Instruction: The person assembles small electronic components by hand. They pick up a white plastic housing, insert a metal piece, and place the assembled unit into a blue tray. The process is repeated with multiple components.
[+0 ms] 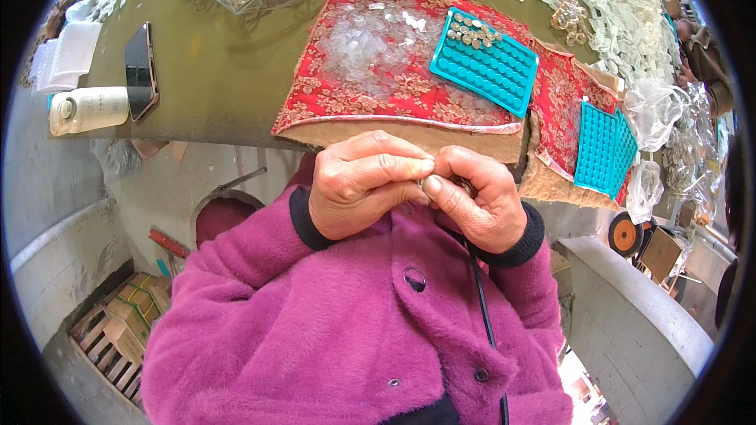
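Note:
My left hand [364, 182] and my right hand [483, 203] meet in front of my chest, just off the near edge of the table. Thumbs and fingers of both are pinched together at a small item that the fingertips mostly hide. Beyond them lies a teal tray [492, 79] with rows of round hollows, on a red floral cloth [319, 98]. Several small round metallic pieces [471, 31] sit at the tray's far end. Left of it, a loose heap of clear little discs [358, 51] is spread over the cloth.
More teal trays [600, 149] lie to the right, beside clear plastic bags [654, 114]. Clear plastic pieces [622, 12] are heaped at the far right. A phone [140, 71] and a pale cylinder [90, 110] rest at the left. A black cord [484, 307] hangs down my coat.

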A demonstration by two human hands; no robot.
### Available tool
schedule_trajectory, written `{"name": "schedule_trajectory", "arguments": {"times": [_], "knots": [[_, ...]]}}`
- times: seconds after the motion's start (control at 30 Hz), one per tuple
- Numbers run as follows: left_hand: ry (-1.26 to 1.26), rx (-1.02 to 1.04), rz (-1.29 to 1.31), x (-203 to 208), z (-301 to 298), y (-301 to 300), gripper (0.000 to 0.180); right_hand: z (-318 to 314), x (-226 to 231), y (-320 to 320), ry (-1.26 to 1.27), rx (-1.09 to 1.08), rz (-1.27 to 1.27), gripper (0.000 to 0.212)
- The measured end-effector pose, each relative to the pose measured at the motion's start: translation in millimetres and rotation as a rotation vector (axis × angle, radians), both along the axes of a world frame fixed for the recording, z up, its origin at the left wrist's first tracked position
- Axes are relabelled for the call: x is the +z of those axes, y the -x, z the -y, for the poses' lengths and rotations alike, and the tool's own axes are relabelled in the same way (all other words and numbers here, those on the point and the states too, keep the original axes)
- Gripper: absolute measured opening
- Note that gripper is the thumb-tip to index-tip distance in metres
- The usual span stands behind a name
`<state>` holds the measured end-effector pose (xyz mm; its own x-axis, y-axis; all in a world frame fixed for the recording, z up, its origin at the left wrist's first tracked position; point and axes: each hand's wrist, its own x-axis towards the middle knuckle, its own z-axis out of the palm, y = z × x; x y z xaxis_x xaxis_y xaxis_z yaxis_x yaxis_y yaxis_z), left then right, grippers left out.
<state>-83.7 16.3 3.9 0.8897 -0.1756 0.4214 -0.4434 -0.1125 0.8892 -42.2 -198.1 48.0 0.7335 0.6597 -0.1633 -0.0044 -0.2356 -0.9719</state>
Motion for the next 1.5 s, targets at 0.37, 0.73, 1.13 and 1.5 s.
{"name": "schedule_trajectory", "arguments": {"times": [0.37,0.73,1.13,1.5], "knots": [[0.200,0.008,-0.168,-11,-16,0,0.029,-20,0,-6,-0.049,-0.063,-0.309,0.009],[0.175,-0.007,-0.175,-12,-25,-4,0.035,-28,2,-12,-0.038,-0.096,-0.417,0.011],[0.142,-0.006,-0.121,-9,-32,-6,0.031,-37,-8,-11,-0.079,-0.144,-0.471,0.010],[0.342,0.076,-0.348,-5,-47,-1,0.030,-54,-5,-21,0.027,-0.268,0.082,0.018]]}}
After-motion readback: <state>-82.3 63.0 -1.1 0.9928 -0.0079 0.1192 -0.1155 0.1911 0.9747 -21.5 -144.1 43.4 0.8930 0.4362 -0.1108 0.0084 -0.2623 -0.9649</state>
